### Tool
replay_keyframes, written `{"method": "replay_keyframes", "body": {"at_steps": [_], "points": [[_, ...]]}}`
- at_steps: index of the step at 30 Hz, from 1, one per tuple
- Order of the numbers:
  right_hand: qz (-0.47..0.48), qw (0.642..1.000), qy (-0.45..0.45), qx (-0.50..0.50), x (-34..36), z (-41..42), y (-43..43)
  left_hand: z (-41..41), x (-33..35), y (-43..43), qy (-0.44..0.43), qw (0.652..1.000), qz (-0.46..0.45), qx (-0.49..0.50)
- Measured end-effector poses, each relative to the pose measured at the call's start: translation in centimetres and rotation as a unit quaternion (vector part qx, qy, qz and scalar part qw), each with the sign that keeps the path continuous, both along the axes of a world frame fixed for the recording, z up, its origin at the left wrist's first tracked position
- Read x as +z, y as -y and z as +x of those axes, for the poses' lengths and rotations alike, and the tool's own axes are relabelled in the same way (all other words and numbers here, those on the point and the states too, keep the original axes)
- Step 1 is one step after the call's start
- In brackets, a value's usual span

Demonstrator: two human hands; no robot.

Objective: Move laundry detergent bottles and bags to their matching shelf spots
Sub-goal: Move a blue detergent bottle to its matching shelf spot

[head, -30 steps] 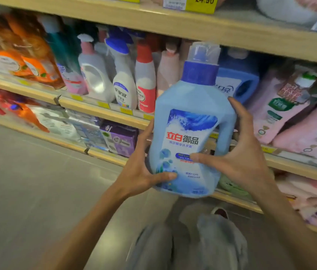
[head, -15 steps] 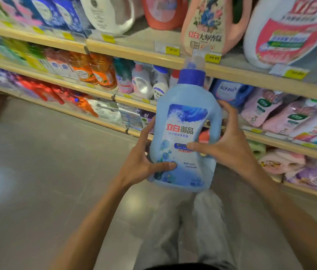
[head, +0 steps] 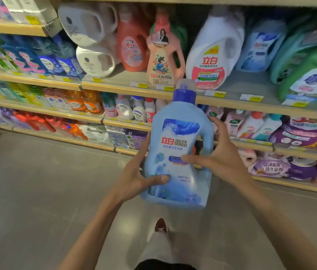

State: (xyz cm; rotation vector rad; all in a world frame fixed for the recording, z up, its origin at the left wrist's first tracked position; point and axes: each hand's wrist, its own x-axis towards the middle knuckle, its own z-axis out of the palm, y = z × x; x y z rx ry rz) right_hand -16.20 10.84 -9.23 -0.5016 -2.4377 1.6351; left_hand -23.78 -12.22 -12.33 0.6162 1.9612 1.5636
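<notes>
big shelf (head: 118, 90): white bottle (head: 215, 53) and pink bottle (head: 163, 61) at front edge, green bottles (head: 309, 65) at right end | middle shelf (head: 87, 118): orange bottles (head: 83, 102) | low shelf (head: 290, 184): purple bags (head: 282, 168) | floor (head: 36, 191): gray

"立白御品" on blue bottle (head: 175, 152)

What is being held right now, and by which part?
The blue detergent bottle, in both hands: the left hand grips its lower body, the right hand its handle side.

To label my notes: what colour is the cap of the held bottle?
The cap is dark blue with a clear top, on the light blue bottle; head view.
</notes>
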Motion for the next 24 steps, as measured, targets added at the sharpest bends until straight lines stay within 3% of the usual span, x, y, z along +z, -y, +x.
{"method": "replay_keyframes", "body": {"at_steps": [15, 24], "points": [[0.034, 0.995, 0.025, -0.091, 1.4, 18.6, -3.3, 15.6, -0.4, -4.5, 0.072, 0.995, 0.041, -0.048], [0.058, 0.992, 0.055, -0.094, 0.9, 20.1, -6.0, 16.7, -1.4, -7.1, 0.096, 0.994, 0.037, -0.042]]}}
